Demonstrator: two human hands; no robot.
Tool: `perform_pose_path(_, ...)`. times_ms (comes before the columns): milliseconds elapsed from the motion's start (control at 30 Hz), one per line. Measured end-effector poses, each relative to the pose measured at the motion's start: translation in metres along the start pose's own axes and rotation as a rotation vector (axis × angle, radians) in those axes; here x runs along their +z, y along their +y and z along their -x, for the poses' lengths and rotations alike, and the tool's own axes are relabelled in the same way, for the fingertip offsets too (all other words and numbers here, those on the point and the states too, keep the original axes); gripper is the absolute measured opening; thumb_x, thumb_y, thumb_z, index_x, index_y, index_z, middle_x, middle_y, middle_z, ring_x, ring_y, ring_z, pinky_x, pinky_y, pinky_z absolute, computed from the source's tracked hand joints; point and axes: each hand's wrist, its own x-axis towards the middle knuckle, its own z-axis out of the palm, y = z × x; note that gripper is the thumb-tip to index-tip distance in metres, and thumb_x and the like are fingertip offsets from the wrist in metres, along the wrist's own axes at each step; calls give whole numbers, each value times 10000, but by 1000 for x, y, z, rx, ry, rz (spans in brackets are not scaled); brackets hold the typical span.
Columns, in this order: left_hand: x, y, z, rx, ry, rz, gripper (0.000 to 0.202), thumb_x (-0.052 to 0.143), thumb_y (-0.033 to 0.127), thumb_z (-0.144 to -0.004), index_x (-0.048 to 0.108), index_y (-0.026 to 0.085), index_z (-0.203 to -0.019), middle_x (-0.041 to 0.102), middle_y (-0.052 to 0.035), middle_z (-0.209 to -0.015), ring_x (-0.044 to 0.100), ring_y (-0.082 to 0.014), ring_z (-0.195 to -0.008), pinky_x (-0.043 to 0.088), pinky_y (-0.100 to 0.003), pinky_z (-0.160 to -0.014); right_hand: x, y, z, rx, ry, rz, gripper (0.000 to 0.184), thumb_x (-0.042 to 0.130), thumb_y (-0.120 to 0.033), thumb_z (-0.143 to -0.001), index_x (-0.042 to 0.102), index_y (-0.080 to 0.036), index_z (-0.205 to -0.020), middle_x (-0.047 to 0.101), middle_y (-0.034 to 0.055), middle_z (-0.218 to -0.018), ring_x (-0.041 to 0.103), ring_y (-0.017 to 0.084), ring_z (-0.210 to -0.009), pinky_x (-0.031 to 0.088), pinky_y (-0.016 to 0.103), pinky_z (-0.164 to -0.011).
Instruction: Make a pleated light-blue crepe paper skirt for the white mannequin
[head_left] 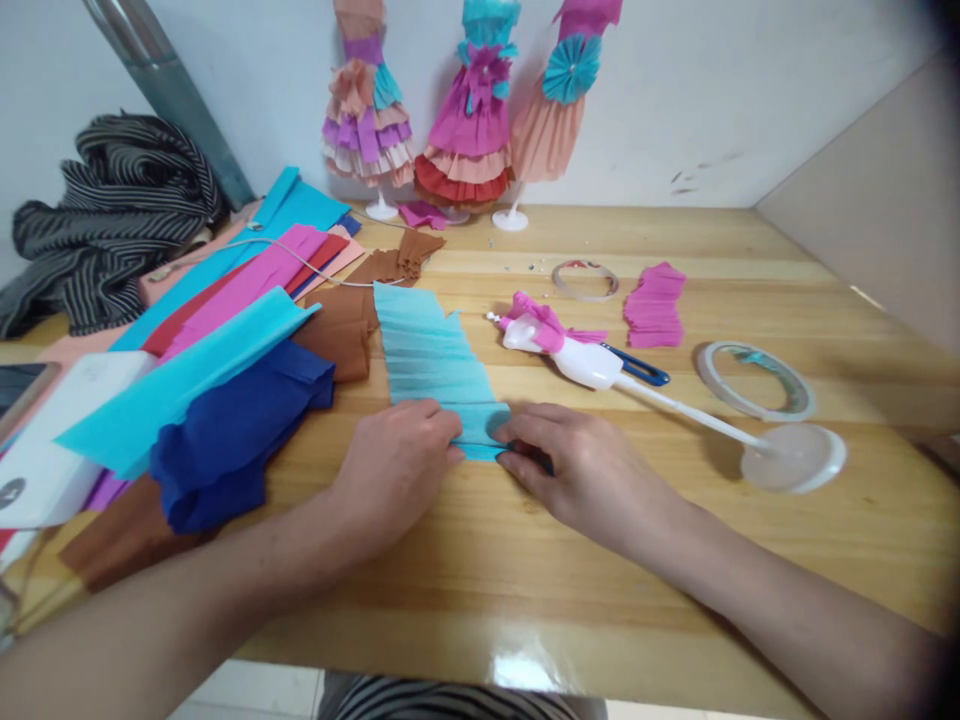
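A pleated strip of light blue crepe paper (431, 350) lies flat on the wooden table in front of me. My left hand (401, 455) grips its near left edge, fingers curled and pressed together. At the near right corner my right hand (566, 460) pinches the same paper between thumb and fingers. Folds run across the strip, closest together near my hands. Beyond my right hand a small white mannequin (589, 362) with pink paper at its top lies on its side. Partly under it is a dark blue cutter (637, 366).
Coloured crepe paper (247, 430) is heaped at left, beside a white box-like device (75, 440) and striped cloth (112, 220). Tape rolls (802, 400) and a pink pleated piece (655, 305) lie at right. Three dressed mannequins (469, 130) stand against the wall.
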Motion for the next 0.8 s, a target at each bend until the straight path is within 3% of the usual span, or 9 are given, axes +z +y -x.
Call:
perform_pose_path(467,6,0,4,63,71,-51,148,531,186,-878,655,189,-797,634,-25,-804,602,-197,-801,445,-290,-658,3,-4,1,-30,64,50,145,561,-109,-815,686,-183,-810,681,60,-798,655,192,-741,502,284,-640)
perform_pose_path(633,9,-2,5,92,99,-50,168,530,184,-881,646,190,-761,633,-20,-792,593,-197,-772,440,-299,-644,4,-2,2,-33,81,48,155,556,-116,-816,663,-177,-911,692,76,-881,657,212,-786,495,299,-650)
perform_pose_path(800,9,-1,5,109,124,-59,159,523,158,-880,643,188,-779,638,-22,-801,587,-189,-767,429,-289,-628,1,-6,2,-19,87,92,113,550,-99,-795,592,-173,-870,648,44,-766,589,165,-632,429,260,-550)
